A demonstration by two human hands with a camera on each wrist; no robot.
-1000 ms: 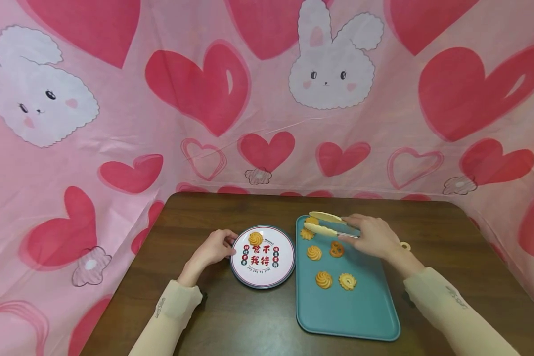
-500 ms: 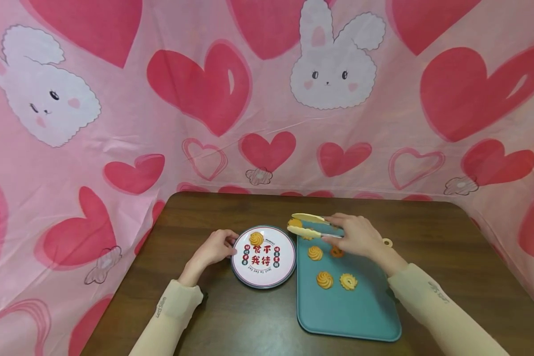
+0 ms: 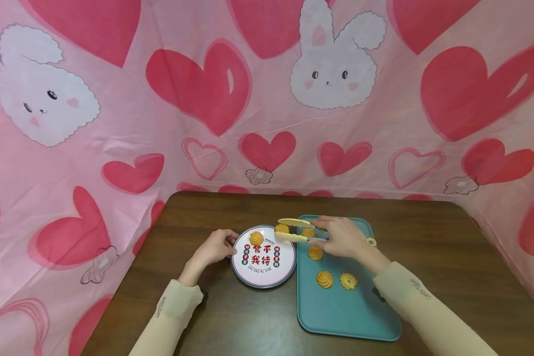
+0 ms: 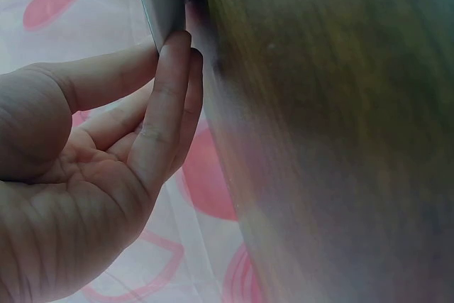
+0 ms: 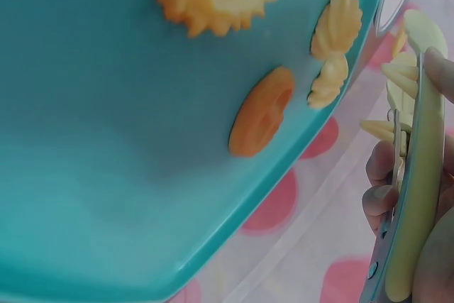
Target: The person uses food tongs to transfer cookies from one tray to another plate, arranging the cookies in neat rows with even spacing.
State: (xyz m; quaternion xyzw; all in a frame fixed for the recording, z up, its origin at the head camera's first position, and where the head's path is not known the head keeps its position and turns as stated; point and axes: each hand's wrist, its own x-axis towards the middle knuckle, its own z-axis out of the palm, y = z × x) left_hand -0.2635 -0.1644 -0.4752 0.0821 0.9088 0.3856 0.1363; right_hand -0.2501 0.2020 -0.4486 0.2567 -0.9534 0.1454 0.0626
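My left hand (image 3: 215, 246) pinches the left rim of a round white plate (image 3: 262, 278) with red lettering. In the left wrist view, its thumb and fingers (image 4: 164, 115) meet at the plate's edge. My right hand (image 3: 341, 238) grips pale yellow tongs (image 3: 291, 238). Between the tongs' ends is a golden swirl cookie (image 3: 282, 228), over the plate's upper right part. Another swirl cookie (image 3: 256, 238) lies near the plate's top. The right wrist view shows the tongs (image 5: 424, 168) from the side, fingers wrapped about their handles.
A teal tray (image 3: 347, 319) stands right beside the plate. On it lie a swirl cookie (image 3: 324, 280), a ring-shaped cookie (image 3: 348, 281) and several others. A pretzel-like cookie (image 5: 262, 113) shows in the right wrist view. The brown table (image 3: 222, 321) meets a pink heart-patterned cloth behind.
My right hand has moved left with the tongs, carrying a cookie from the tray's upper left corner to over the plate. My left hand has stayed at the plate's rim.
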